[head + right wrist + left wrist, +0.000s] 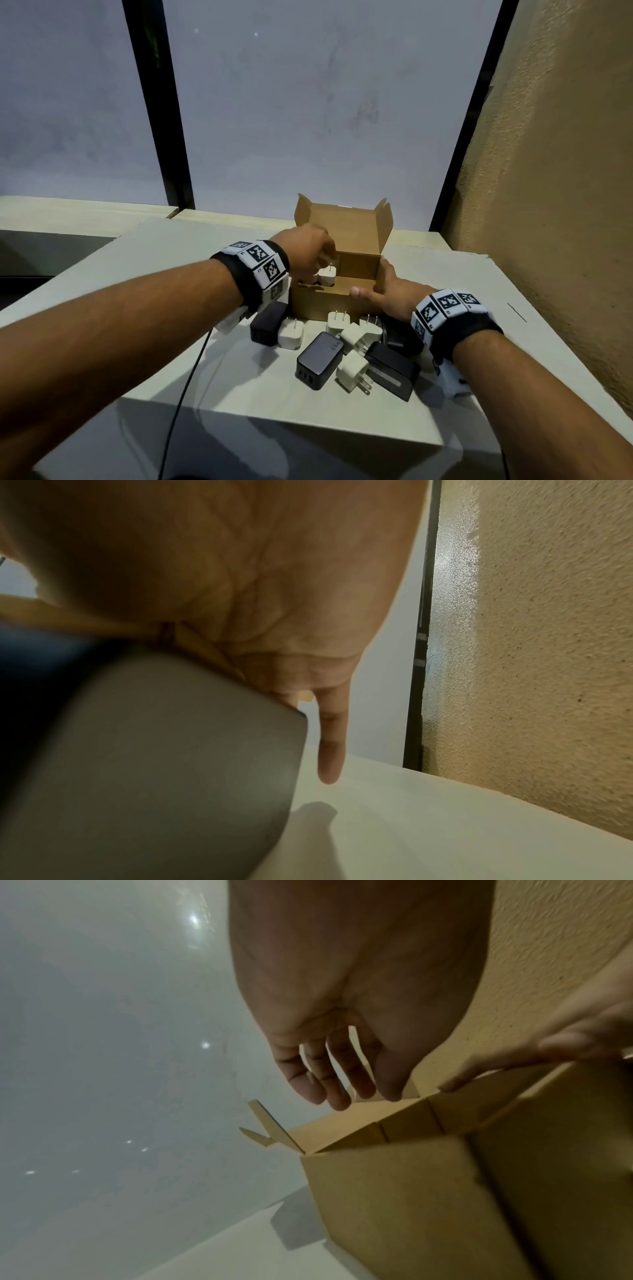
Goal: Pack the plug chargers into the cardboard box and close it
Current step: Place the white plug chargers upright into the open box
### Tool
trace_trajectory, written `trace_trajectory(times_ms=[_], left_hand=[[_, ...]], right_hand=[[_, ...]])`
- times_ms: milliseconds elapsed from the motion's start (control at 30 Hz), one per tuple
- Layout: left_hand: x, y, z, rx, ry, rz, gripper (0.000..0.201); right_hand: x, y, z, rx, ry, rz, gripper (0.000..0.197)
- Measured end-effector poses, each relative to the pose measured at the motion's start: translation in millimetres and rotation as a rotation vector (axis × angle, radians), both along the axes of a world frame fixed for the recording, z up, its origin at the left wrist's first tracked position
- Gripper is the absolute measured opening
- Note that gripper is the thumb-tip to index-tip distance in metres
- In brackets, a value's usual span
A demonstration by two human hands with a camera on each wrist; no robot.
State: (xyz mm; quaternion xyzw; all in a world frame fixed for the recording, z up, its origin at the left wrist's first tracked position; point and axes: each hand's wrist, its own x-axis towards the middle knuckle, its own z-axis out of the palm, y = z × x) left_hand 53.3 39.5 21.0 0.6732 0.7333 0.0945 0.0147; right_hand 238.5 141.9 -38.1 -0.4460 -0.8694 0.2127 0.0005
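A pale worktop [445,274] runs up to a grey window and a rough tan wall. The cardboard box [325,301] stands open near its far edge, chargers [320,359] heaped just in front. The left hand [308,253] lowers a white charger [328,275] inside; the wrist view shows loose fingers [315,1080], so its hold is probably light. The right hand [383,294] clasps the box's right corner. Best to seat the charger flat, against a wall.
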Motion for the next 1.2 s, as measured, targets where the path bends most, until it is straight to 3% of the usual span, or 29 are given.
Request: trace_trajectory(times_ms=[167,267,400,500,667,800,933,1033,1200], left_hand=[[-0.9,-46.2,0.8,-0.106,-0.024,-0.188,0.015],[-8.5,-67.7,-3.3,-0.197,-0.074,-0.225,0.024],[-16.3,-82.7,-10.3,-0.294,0.041,-0.204,0.052],[-17.3,-87.1,-17.1,-0.311,0.169,-0.181,0.064],[-4.8,-89.7,-27.6,-0.255,0.292,-0.210,0.059],[-3.2,-88.9,-25.1,-0.175,0.152,-0.217,0.048],[-7.0,-81.5,-9.8,-0.109,-0.067,-0.227,0.048],[-10.0,-70.0,-0.6,0.013,-0.100,-0.220,0.046],[-3.4,-40.0,4.7,0.157,-0.130,-0.143,0.042]], right_hand=[[-1.4,-3.3,0.0,-0.031,0.069,0.006,0.114],[-3.3,-1.9,-3.3,-0.055,0.091,0.010,0.134],[-2.4,-2.8,-3.0,-0.030,0.099,-0.003,0.112],[-2.4,-5.2,-1.4,-0.006,0.073,-0.011,0.107],[-2.5,-5.7,-0.8,0.008,0.036,-0.017,0.108],[-1.7,-10.6,3.7,0.037,-0.003,-0.017,0.106],[-1.0,-12.4,5.6,0.018,0.016,0.003,0.121],[-2.3,-10.3,3.1,0.024,0.018,-0.003,0.117],[-2.5,-7.9,1.0,-0.008,0.032,0.014,0.132]])
